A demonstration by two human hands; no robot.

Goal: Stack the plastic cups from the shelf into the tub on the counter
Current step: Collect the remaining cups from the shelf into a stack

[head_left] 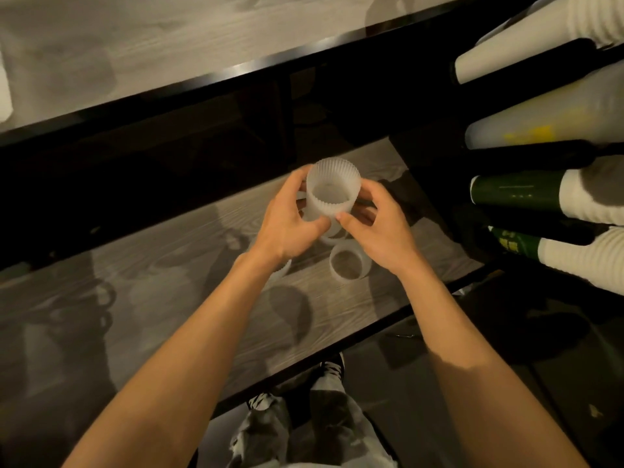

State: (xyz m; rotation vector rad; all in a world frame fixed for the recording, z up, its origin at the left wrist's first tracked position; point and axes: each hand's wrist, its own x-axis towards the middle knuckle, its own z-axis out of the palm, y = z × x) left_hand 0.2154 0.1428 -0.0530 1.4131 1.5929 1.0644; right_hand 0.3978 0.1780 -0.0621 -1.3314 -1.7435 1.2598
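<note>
**Item 1: held cup** [332,192]. Translucent plastic, ribbed wall, scalloped rim. At centre frame, lifted clear above the lower shelf and tilted so that its inside faces the camera.

**Item 2: left hand** [287,228]. Curled round the cup's left side, with the thumb on the near wall and the fingers wrapped round the far side.

**Item 3: right hand** [378,228]. Grips the cup's right side, with the thumb tip on the near rim just beside the left thumb and the fingers bent against the far wall.

**Item 4: second cup** [349,266]. Same make. Stands mouth up on the lower shelf, below the right wrist.

**Item 5: third cup** [282,273]. Mostly hidden beneath the left wrist, with only a ribbed edge showing. A further pale rim shows just under the two thumbs; which way it lies cannot be told.

**Item 6: lower shelf** [169,298]. Grey wood grain with a black front edge, running from lower left to centre right.

**Item 7: upper shelf** [169,45]. Same finish, across the upper left.

**Item 8: rack at right edge.** Sleeved stacks lying on their sides: white stack [523,45], frosted stack [557,116] with yellow marks, dark green stack [516,190].

**Item 9: bottom centre.** Patterned shoe [332,366] and pale trousers [324,423].
</note>
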